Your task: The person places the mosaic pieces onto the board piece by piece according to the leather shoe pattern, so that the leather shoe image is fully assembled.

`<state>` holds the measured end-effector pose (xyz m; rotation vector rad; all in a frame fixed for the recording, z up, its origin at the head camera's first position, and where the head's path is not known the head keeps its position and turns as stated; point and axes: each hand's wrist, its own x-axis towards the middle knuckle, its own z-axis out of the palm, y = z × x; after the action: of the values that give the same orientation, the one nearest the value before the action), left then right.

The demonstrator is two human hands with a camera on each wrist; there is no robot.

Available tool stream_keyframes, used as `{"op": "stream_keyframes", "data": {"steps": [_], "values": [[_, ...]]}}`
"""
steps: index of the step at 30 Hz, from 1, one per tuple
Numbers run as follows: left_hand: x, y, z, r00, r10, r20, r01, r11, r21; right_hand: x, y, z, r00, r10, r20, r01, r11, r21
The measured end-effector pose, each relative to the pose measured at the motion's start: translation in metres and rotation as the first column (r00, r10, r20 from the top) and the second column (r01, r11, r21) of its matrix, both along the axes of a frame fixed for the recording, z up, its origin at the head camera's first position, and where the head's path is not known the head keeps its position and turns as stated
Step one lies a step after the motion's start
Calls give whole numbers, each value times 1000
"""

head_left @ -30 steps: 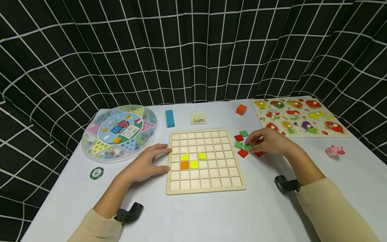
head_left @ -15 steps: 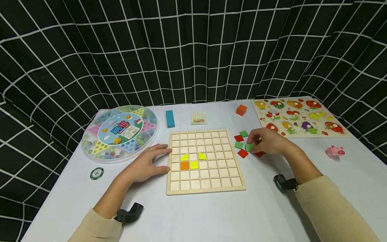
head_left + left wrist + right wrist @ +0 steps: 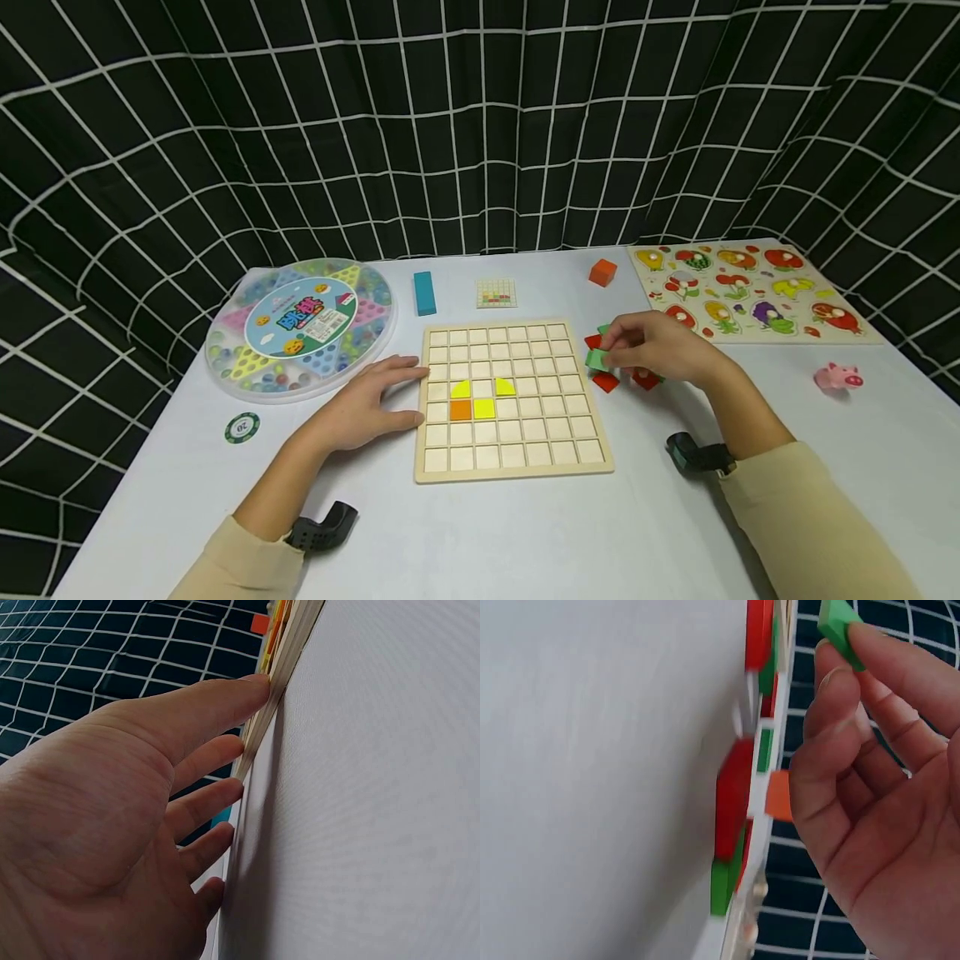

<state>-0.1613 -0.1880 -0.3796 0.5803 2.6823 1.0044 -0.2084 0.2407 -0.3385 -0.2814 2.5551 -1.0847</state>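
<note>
My right hand (image 3: 656, 346) pinches a green square tile (image 3: 840, 630) between thumb and fingertips, held up off the table in the right wrist view. Under and around that hand lie several red and green tiles, among them a red tile (image 3: 605, 382). To their left is the wooden grid board (image 3: 517, 477). An orange square (image 3: 461, 410), a yellow square (image 3: 484, 408) and two yellow quarter-round pieces (image 3: 506, 387) sit in its cells. My left hand (image 3: 367, 407) rests at the board's left edge, fingers extended, the thumb tip touching the rim in the left wrist view.
A round marble game box (image 3: 300, 392) lies at the back left, a poker chip (image 3: 242, 427) in front of it. Behind the board are a teal block (image 3: 424, 293), a pattern card (image 3: 497, 293) and an orange cube (image 3: 602, 272). At right are a fruit puzzle (image 3: 738, 287) and pink pig (image 3: 838, 377).
My right hand has picked up the green tile from the pile and moved it slightly left toward the board. The left hand has stayed at the board's edge.
</note>
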Motion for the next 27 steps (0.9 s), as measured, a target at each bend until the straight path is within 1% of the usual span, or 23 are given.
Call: {"op": "stream_keyframes", "data": {"steps": [4, 9, 13, 19, 23, 27], "values": [[0, 0, 0, 1000, 0, 1, 0, 1000, 1, -1, -15, 1, 999, 39, 18, -37, 997, -62], [1, 0, -1, 1000, 1, 6, -1, 1000, 8, -2, -37, 3, 995, 103, 11, -101, 989, -106], [1, 1, -1, 1000, -3, 4, 2, 1000, 8, -2, -55, 6, 989, 144, 21, -139, 979, -148], [0, 1, 0, 1000, -3, 2, 3, 1000, 9, -1, -80, 6, 985, 174, 19, -167, 967, -191], [0, 1, 1, 1000, -3, 1, 3, 1000, 13, 1, -97, 7, 982, 187, 41, -172, 956, -239], [1, 0, 1, 1000, 0, 4, 0, 1000, 12, 5, -114, 7, 977, 201, 67, -177, 949, -261]]}}
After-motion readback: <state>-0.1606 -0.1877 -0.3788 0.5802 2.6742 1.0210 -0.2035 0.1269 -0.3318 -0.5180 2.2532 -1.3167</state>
